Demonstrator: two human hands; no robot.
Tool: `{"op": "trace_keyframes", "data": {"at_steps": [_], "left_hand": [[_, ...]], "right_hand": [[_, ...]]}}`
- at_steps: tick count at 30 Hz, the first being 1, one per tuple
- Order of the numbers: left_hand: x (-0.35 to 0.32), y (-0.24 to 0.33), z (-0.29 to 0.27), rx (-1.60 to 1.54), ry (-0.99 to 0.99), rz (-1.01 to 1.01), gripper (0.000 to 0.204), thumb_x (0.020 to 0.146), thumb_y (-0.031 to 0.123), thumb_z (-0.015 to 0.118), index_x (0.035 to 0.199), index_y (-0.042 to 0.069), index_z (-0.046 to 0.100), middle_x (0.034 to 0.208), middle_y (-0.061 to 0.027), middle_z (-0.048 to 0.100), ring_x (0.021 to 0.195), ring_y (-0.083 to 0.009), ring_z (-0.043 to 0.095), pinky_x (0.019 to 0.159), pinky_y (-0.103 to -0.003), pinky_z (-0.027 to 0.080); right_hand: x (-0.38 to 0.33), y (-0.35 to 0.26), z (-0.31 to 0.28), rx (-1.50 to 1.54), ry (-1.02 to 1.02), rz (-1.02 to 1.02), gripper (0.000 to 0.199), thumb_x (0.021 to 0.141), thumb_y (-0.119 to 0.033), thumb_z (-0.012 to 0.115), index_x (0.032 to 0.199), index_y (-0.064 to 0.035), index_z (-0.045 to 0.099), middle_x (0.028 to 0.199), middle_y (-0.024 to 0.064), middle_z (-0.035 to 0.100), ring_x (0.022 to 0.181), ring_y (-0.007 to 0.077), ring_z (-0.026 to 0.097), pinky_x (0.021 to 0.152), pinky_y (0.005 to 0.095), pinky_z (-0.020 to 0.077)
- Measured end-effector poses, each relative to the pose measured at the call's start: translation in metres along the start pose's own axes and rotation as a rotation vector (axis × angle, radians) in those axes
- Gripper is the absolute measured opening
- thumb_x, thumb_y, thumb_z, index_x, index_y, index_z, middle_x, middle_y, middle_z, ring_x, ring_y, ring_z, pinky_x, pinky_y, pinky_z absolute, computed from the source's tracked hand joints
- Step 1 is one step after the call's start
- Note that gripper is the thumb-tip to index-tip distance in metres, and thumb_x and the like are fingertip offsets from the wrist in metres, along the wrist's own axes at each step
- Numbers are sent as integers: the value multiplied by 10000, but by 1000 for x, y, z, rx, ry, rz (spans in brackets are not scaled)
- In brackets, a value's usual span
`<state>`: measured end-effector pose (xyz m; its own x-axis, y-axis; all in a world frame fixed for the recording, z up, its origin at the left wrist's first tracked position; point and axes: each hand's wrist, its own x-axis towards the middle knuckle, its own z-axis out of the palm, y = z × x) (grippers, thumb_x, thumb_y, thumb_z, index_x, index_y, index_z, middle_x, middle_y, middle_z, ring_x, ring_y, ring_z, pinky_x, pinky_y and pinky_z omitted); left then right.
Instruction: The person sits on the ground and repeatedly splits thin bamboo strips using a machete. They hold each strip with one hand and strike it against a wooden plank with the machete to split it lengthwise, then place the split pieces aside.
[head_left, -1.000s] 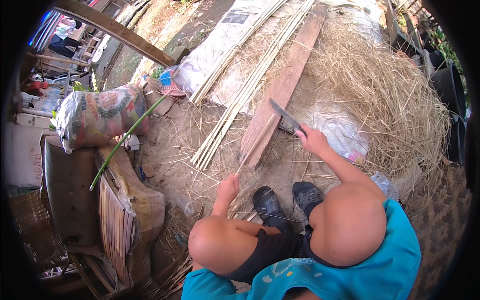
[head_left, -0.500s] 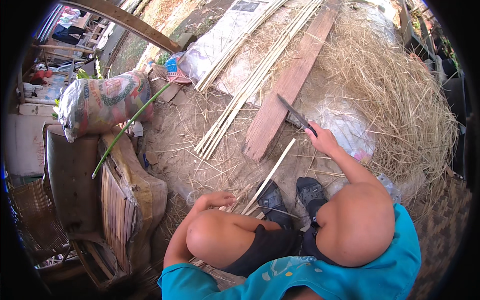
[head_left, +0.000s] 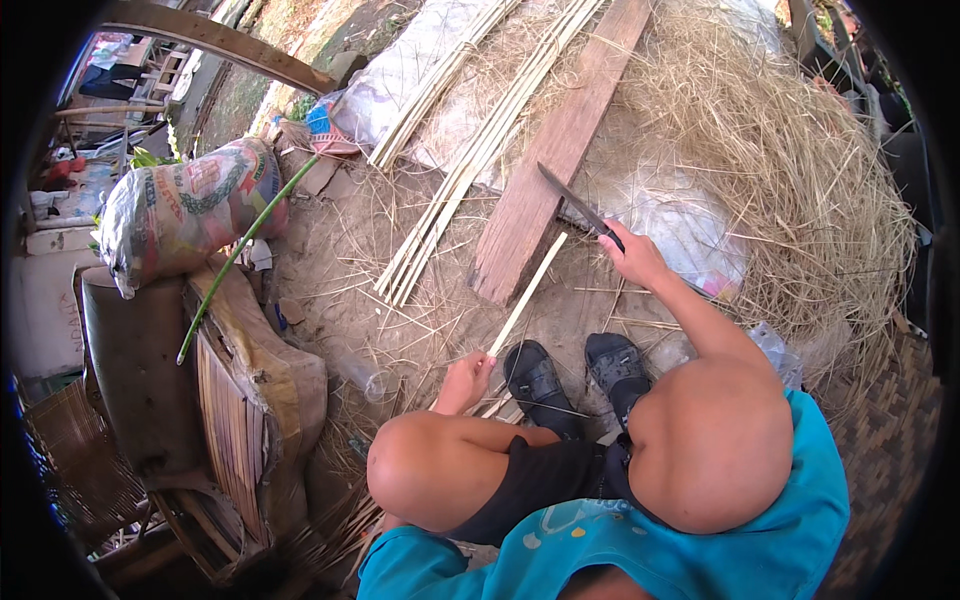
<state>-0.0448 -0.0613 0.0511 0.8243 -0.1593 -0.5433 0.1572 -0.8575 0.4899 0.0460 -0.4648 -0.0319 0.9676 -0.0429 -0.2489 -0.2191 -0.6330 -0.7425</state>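
Note:
My right hand (head_left: 635, 257) grips the black handle of a knife (head_left: 575, 200), its long dark blade pointing up and left over the edge of a wooden plank (head_left: 560, 150). Beside my left knee, my left hand (head_left: 465, 381) is closed on the near end of a thin pale bamboo strip (head_left: 528, 294). That strip slants away from me, and its far end stops short of the knife. Beyond, a bundle of long bamboo strips (head_left: 460, 185) lies on the ground left of the plank. Another bundle (head_left: 425, 100) lies farther left.
Loose shavings (head_left: 770, 170) form a large heap at the right. At the left, a stuffed sack (head_left: 200, 205) rests near a worn armchair (head_left: 270, 390), with a green stalk (head_left: 240, 245) across them. My sandalled feet (head_left: 540, 380) stand just before me. A clear plastic cup (head_left: 372, 384) lies nearby.
My left hand has moved right and closed on the bamboo strip, whose far end has shifted left and up. The knife stays in my right hand; the whole view has shifted slightly.

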Motion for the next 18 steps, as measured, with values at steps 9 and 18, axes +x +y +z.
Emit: {"op": "trace_keyframes", "data": {"at_steps": [9, 18], "left_hand": [[-25, -101, -35, 150, -840, -122, 369, 954, 424, 666, 1001, 64, 735, 962, -148, 752, 888, -312, 707, 814, -452, 535], [37, -105, -141, 590, -462, -133, 424, 908, 479, 654, 1027, 85, 757, 1119, -189, 740, 1098, -366, 690, 963, -488, 532]], "right_hand": [[-2, 1, 1, -19, 11, -45, 539, 1023, -493, 538, 1447, -161, 528, 1037, 275, 719, 1005, 499, 674, 899, 518, 540], [-4, 1, 1, 16, -30, 5, 519, 1022, -467, 557, 1440, -160, 531, 1011, 281, 716, 981, 494, 682, 862, 507, 546]]}}
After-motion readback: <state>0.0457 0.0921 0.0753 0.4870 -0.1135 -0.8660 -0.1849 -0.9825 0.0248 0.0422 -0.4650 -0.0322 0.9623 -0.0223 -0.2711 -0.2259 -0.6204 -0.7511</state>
